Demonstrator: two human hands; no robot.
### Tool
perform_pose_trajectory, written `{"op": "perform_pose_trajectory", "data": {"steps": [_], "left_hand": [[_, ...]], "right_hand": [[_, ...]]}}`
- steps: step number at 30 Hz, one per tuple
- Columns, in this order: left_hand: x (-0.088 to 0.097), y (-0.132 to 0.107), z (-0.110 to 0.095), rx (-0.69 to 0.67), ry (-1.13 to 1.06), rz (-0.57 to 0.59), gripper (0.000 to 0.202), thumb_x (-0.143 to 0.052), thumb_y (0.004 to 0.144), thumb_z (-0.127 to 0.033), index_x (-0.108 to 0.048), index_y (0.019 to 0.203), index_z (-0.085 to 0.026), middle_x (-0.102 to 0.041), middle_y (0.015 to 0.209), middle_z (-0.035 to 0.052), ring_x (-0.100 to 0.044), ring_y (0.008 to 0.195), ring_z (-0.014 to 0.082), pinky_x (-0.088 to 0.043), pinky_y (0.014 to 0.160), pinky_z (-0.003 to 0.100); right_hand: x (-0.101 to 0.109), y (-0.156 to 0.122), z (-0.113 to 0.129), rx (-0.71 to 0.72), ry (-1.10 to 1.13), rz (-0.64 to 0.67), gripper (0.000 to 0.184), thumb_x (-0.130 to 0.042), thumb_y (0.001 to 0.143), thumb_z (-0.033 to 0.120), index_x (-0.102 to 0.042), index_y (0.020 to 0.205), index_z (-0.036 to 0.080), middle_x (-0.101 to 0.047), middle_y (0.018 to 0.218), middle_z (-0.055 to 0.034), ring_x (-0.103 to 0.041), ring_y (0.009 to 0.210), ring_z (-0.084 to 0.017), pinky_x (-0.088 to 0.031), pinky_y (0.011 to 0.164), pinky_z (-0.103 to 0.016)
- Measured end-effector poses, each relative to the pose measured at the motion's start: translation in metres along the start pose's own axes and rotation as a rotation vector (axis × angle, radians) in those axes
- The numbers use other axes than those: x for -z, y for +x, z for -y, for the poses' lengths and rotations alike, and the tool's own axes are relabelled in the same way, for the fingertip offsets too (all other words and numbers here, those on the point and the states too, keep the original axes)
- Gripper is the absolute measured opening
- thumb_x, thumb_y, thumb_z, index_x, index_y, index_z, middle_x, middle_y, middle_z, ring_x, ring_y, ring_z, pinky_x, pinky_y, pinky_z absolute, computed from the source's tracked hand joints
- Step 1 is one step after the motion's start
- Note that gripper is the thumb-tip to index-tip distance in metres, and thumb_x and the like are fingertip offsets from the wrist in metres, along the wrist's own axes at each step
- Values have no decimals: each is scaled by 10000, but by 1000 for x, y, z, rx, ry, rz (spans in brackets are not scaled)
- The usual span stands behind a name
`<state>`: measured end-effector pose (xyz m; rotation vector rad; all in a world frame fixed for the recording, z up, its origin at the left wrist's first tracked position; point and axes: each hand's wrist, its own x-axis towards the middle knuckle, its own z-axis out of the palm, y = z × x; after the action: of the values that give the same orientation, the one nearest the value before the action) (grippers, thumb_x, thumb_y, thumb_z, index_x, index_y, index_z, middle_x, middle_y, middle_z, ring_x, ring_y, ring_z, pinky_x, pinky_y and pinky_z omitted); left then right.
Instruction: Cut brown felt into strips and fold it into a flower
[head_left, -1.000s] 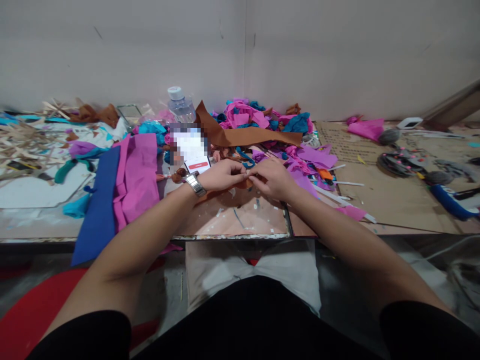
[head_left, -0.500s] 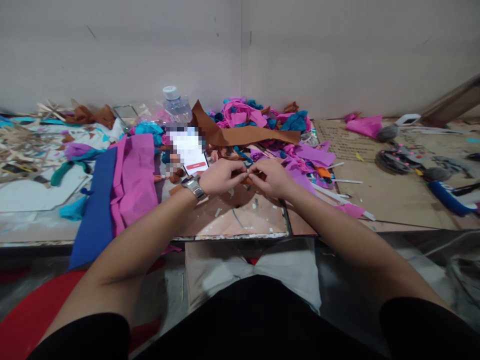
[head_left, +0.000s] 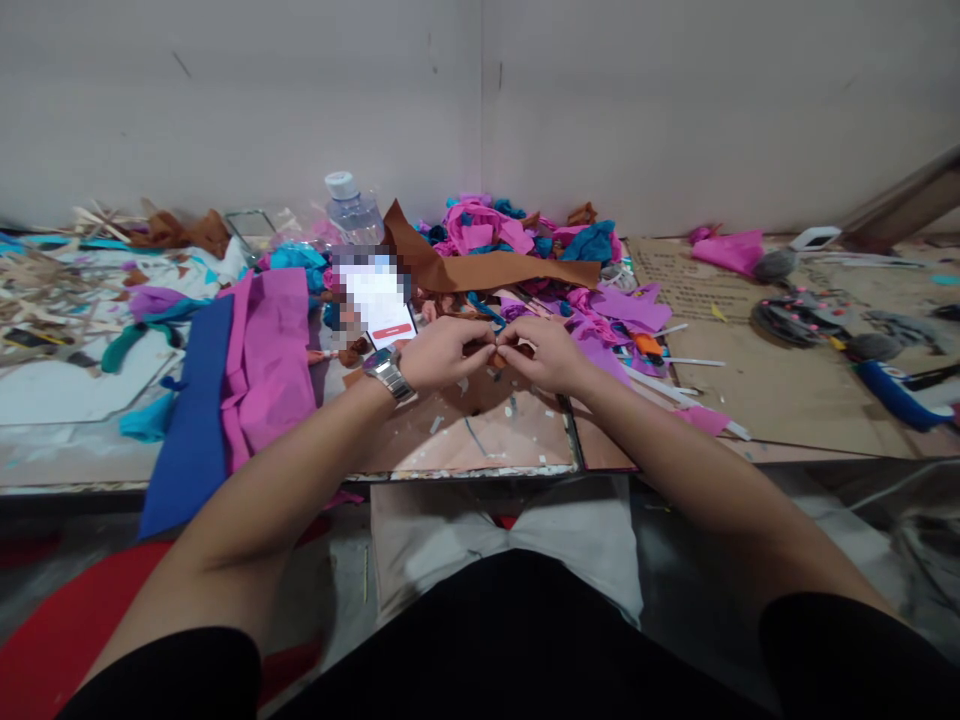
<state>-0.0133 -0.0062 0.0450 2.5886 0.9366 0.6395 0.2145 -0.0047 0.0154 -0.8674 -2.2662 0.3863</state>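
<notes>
My left hand (head_left: 442,352), with a metal watch on the wrist, and my right hand (head_left: 546,354) meet over the near part of the table. Both pinch a small brown piece of paper (head_left: 496,359) between fingertips; most of it is hidden by the fingers. A phone (head_left: 379,298) leans just behind my left hand. A long brown paper strip (head_left: 480,268) lies behind both hands, in front of a heap of pink and blue crumpled paper (head_left: 517,235).
Folded pink paper (head_left: 270,355) and blue paper (head_left: 191,410) hang over the table's left front edge. A water bottle (head_left: 349,208) stands at the back. Wooden strips (head_left: 45,290) litter the far left. Cardboard (head_left: 765,380) with dark tools covers the right.
The view shifted slightly left and down between the first and second frames. My hands stay together on the brown piece, with only small finger movement.
</notes>
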Motion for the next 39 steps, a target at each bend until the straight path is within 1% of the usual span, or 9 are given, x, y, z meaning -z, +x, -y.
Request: {"op": "perform_pose_trajectory", "data": {"steps": [7, 12, 17, 20, 27, 32, 35, 37, 39], "left_hand": [[-4, 0, 5, -64, 67, 5, 211, -527, 969, -288, -705, 951, -177, -712, 834, 37, -604, 706, 152, -401, 678, 272], [-6, 0, 8, -86, 111, -16, 225, -521, 983, -310, -706, 953, -185, -731, 855, 41, -633, 731, 162, -411, 682, 278], [-10, -1, 10, -104, 176, -25, 203, -521, 986, -285, -708, 967, -208, -750, 873, 32, -661, 763, 179, -405, 683, 290], [-10, -1, 10, -102, 188, -22, 209, -515, 999, -298, -706, 988, -214, -760, 897, 34, -673, 778, 184, -409, 691, 295], [-11, -1, 5, -58, 181, -4, 215, -528, 1009, -325, -714, 1023, -218, -771, 924, 21, -700, 838, 203, -426, 713, 300], [-13, -2, 2, -38, 217, -1, 224, -528, 1017, -339, -720, 1006, -223, -775, 939, 27, -706, 854, 202, -418, 706, 302], [-13, -2, 3, -33, 216, -17, 223, -526, 1015, -319, -727, 1012, -222, -776, 936, 30, -702, 852, 202, -413, 705, 307], [-12, -1, 5, -21, 197, -33, 216, -535, 1006, -313, -727, 1003, -214, -772, 915, 33, -694, 827, 200, -411, 700, 304], [-10, 0, 7, -5, 160, -51, 219, -543, 999, -317, -730, 992, -205, -768, 896, 36, -682, 784, 190, -408, 686, 296]], "right_hand": [[0, 0, -3, 13, 86, 24, 32, -596, 902, 220, -621, 889, 205, -677, 873, -56, -608, 838, -218, -440, 781, -337], [1, 1, -4, 25, 136, 48, 54, -580, 918, 224, -595, 868, 209, -666, 890, -57, -604, 860, -216, -446, 810, -345], [0, 1, -5, -21, 202, 61, 51, -563, 904, 205, -606, 878, 202, -660, 877, -49, -601, 822, -197, -445, 748, -315], [-1, 1, -6, -51, 225, 71, 56, -564, 899, 202, -615, 875, 197, -663, 869, -44, -595, 789, -184, -438, 729, -305], [-4, 0, -6, -104, 262, 86, 70, -549, 871, 200, -618, 878, 191, -645, 846, -31, -561, 754, -171, -424, 711, -291], [-5, 0, -4, -145, 269, 102, 63, -556, 837, 216, -612, 839, 188, -631, 816, -25, -557, 742, -173, -409, 684, -290], [-5, 0, -4, -171, 286, 101, 105, -551, 862, 248, -632, 848, 183, -641, 798, -22, -556, 704, -164, -412, 657, -286], [-3, 1, -4, -200, 308, 79, 151, -570, 887, 297, -661, 878, 177, -667, 808, -27, -567, 691, -160, -429, 650, -287], [-1, 1, -5, -209, 313, 41, 186, -595, 898, 338, -686, 876, 177, -694, 821, -38, -598, 719, -171, -453, 669, -294]]}}
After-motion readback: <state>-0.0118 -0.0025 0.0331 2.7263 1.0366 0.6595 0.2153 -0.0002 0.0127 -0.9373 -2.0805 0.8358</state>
